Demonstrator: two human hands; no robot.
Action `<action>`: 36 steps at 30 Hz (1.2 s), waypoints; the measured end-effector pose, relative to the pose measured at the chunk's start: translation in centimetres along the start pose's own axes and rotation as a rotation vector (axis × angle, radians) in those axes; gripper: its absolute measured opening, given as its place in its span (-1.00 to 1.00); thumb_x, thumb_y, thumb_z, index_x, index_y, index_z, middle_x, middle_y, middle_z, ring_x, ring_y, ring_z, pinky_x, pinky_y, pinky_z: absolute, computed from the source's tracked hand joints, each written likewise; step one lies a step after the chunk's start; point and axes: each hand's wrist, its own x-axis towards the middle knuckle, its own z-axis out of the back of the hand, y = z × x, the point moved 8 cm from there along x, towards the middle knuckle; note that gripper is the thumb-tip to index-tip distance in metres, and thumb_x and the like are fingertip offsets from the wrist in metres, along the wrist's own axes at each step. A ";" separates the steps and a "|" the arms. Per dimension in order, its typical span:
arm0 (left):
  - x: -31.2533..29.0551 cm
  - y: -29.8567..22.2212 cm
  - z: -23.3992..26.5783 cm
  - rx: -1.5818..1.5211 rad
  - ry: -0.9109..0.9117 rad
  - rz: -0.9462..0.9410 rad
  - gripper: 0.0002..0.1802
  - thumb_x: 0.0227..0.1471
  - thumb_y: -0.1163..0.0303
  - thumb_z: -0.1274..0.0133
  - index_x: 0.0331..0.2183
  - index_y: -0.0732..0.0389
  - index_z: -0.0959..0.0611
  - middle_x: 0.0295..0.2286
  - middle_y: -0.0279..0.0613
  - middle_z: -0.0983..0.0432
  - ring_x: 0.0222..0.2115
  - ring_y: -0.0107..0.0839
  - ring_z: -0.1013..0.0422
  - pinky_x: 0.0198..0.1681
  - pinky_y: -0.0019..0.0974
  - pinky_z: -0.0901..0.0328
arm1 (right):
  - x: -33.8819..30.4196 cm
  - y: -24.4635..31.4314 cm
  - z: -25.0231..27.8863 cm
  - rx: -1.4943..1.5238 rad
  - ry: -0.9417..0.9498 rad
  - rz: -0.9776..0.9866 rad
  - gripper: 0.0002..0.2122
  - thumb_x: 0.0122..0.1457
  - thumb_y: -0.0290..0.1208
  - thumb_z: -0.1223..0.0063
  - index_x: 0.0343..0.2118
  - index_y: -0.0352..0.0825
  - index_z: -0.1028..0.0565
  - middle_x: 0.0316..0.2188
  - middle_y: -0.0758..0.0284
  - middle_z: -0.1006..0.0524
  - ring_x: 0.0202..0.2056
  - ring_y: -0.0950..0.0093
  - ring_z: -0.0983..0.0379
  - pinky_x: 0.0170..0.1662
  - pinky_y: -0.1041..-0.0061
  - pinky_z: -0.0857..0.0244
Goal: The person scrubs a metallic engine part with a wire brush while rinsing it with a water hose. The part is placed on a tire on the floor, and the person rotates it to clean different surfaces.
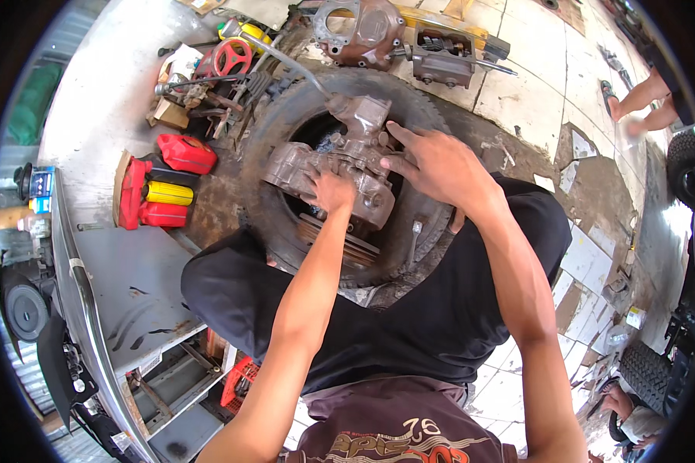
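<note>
Brown metal lies before me: one casing on one black tyre, with two more housings beyond. My left grip is spread on the casing; my right grip, fingers parted, is at its right side.

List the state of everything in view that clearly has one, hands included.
Large black rubber tyre: lying flat on its side
Brown cast-metal housing: resting on the tyre
Bare left hand: open, laid on the housing
Bare right hand: fingers spread at the housing's right side, contact unclear
Brown rectangular metal gear case: uncovered, gears showing
Slim silver metal tool: lying on the tyre
</note>
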 end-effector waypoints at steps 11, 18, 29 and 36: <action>-0.6 -1.2 0.3 0.051 -0.084 -0.080 -0.43 0.12 0.13 0.01 0.19 -0.23 -0.43 0.30 -0.10 -0.06 0.33 0.00 0.05 0.24 0.47 0.19 | -0.4 -0.6 0.0 0.008 -0.026 -0.010 -0.43 0.24 -0.05 -0.03 0.22 -0.29 -0.32 -0.19 0.04 -0.56 -0.09 0.06 -0.49 -0.04 0.17 -0.37; -0.5 -1.3 0.3 0.068 -0.117 -0.101 -0.48 0.13 0.14 -0.02 0.15 -0.19 -0.48 0.27 -0.03 -0.12 0.31 0.06 0.02 0.28 0.42 0.23 | -0.3 -0.6 -0.2 0.001 0.021 -0.037 -0.43 0.25 -0.06 -0.02 0.23 -0.30 -0.30 -0.12 0.04 -0.55 -0.07 0.04 -0.47 -0.02 0.16 -0.36; -2.1 -3.3 0.1 0.250 -0.073 -0.364 -0.41 0.14 0.25 0.05 0.22 -0.20 -0.39 0.28 0.07 -0.06 0.33 0.13 0.12 0.29 0.43 0.30 | -0.2 -1.4 -0.4 -0.030 0.026 -0.038 -0.46 0.27 -0.05 0.01 0.20 -0.30 -0.33 -0.03 0.03 -0.52 -0.01 0.06 -0.44 0.02 0.17 -0.34; -1.9 -3.4 0.1 0.235 -0.052 -0.341 -0.40 0.19 0.24 0.10 0.27 -0.13 -0.31 0.30 0.13 0.01 0.33 0.14 0.13 0.31 0.39 0.33 | -0.5 -1.4 0.0 -0.018 -0.114 -0.022 -0.49 0.21 -0.07 -0.08 0.11 -0.33 -0.41 -0.24 0.05 -0.58 -0.18 0.02 -0.52 -0.13 0.09 -0.40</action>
